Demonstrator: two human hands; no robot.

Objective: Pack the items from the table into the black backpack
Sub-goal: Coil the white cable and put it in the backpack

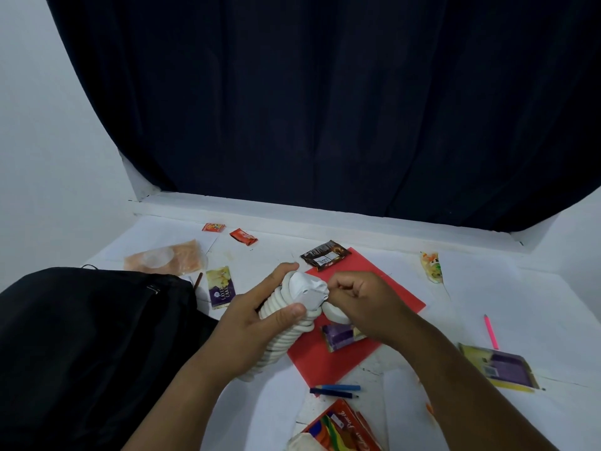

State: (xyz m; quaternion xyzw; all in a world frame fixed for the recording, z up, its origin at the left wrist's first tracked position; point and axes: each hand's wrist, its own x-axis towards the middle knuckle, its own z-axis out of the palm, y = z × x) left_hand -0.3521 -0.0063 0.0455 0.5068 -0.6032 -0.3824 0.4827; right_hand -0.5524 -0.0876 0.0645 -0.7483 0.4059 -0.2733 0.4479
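A white extension cord [286, 333], wound in coils around its socket block, is held up above the desk [487, 288], just right of the black backpack [81, 346]. The left hand [250, 323] is wrapped around the coiled bundle from the left, with the thumb pressed on the front of the block and the fingers reaching up behind its top end. The right hand [364, 304] is curled at the right side of the block, and the loose end of the cord near the round white plug [335, 312] is pinched between its fingers; the plug sits just beneath that hand.

A red sheet [374, 288] lies under and right of the cord, and a brown snack packet [325, 255] rests on its far corner. A purple cake packet [341, 336] lies on the sheet below the right hand. Between the backpack and the cord a yellow-and-purple cake packet [222, 288] is seen, with a clear bag of orange snacks [166, 258] beyond it. Two small red wrappers [213, 227] [244, 237] lie farther back. Below the sheet, two blue pencils [335, 390] and a box of colour pencils [341, 428] are seen. Well right of the cord lie a pink pencil [491, 332], another purple packet [500, 371] and a pale snack packet [431, 266].
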